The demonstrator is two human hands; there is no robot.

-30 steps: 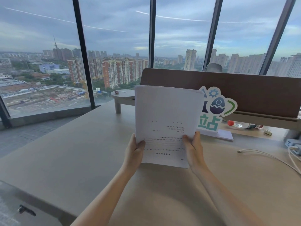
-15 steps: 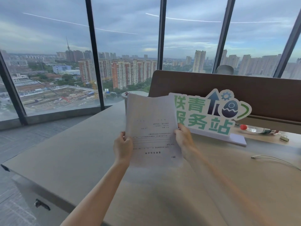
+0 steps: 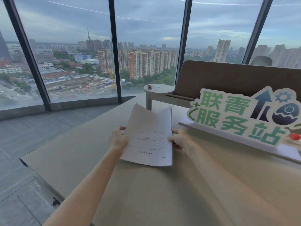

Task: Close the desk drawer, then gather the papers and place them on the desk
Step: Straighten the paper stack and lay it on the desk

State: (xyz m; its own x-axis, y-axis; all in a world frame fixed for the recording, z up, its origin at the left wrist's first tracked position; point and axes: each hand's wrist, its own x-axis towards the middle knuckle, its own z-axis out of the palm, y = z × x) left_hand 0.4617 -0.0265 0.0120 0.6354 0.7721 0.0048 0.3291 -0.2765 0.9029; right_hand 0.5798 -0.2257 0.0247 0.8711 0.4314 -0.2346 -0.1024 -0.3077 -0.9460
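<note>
1. The desk (image 3: 162, 193) stretches out bare in front.
2. The left hand (image 3: 118, 140) and right hand (image 3: 180, 141) grip the papers (image 3: 149, 137) by their side edges, fingers closed, low over the desk.
3. A green-lettered sign (image 3: 241, 118) stands beyond.

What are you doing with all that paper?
A person is holding a stack of papers with both hands, the left hand on one side edge and the right hand on the other. The stack is low over the desk, its near edge touching or almost touching, its far end lifted. A green-lettered sign stands to the right.
</note>
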